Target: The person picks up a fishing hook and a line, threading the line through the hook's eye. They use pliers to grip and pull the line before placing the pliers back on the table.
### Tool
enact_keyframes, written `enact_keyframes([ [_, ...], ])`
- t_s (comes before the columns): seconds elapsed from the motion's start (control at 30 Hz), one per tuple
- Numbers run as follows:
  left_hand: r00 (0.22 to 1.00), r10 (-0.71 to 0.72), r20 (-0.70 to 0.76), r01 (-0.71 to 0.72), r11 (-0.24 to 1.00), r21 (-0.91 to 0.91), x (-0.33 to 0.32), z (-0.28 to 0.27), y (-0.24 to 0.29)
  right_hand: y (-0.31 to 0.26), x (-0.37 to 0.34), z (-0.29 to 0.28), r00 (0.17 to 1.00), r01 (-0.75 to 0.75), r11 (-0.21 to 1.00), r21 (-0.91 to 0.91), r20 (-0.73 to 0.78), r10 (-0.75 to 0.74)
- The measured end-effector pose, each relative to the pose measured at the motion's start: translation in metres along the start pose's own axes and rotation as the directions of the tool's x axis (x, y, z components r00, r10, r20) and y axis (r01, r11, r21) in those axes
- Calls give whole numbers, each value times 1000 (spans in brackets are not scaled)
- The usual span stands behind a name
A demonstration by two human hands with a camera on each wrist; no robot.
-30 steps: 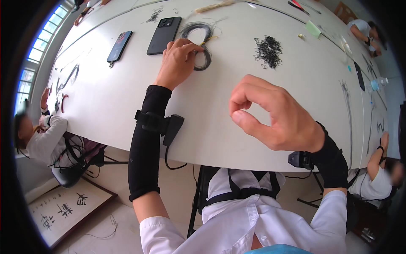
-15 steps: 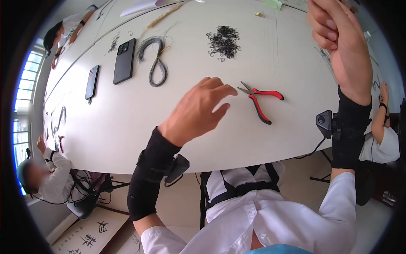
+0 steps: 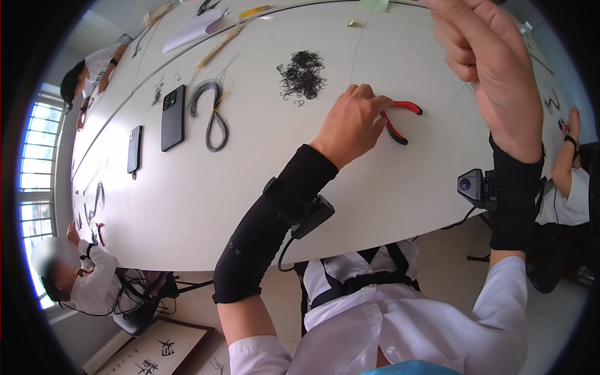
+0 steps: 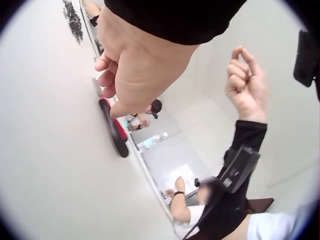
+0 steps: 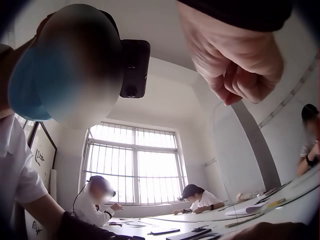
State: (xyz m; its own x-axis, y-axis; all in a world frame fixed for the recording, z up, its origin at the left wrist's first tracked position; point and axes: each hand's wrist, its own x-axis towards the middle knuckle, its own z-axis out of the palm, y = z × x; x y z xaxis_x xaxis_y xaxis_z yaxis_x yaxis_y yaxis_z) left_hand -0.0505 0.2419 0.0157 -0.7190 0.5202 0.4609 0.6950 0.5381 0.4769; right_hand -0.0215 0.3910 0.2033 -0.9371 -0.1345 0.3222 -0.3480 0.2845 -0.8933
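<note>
My left hand (image 3: 353, 128) grips the pliers (image 3: 406, 107) with red and black handles. Its fingers cover the pivot and nose, while both handles stick out to the right. In the left wrist view the thumb lies along a handle of the pliers (image 4: 114, 131). Raised high at the right, my right hand (image 3: 490, 69) has its fingers curled in and pinches a thin line. That thin line (image 5: 212, 131) hangs from the fingertips in the right wrist view. A heap of small black hooks (image 3: 302, 75) lies beyond the left hand. Left of it is a tied grey bundle of line (image 3: 215, 131).
Two phones, a large one (image 3: 174, 119) and a small one (image 3: 134, 150), lie on the white table (image 3: 250, 206) at the left. Farther back are a straw-coloured bundle (image 3: 219, 47), a purple sheet (image 3: 195, 30) and a green paper (image 3: 374, 5). Other people sit around the table.
My left hand left the line bundle, moved right and took hold of the pliers, which have shifted away from me. My right hand rose from low over the table to high at the right.
</note>
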Motion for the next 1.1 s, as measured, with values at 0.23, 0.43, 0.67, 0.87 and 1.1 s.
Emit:
enact_keyframes([
  [0.23,910,-395,126,163,63,-985,-19,-71,38,80,-31,1,945,-216,968,-127,223,240],
  [0.43,782,-622,-32,196,295,-935,-45,-80,1,105,-52,-8,860,-334,889,-313,284,423],
  [0.67,797,-595,100,480,524,-704,-52,-80,15,110,-53,8,953,297,803,-517,208,-219],
  [0.87,885,-452,111,445,751,-488,-57,-53,41,94,-34,51,838,-296,955,2,480,259],
  [1.1,854,-494,166,515,752,-412,-56,-55,44,114,-31,64,859,-367,925,102,419,294],
])
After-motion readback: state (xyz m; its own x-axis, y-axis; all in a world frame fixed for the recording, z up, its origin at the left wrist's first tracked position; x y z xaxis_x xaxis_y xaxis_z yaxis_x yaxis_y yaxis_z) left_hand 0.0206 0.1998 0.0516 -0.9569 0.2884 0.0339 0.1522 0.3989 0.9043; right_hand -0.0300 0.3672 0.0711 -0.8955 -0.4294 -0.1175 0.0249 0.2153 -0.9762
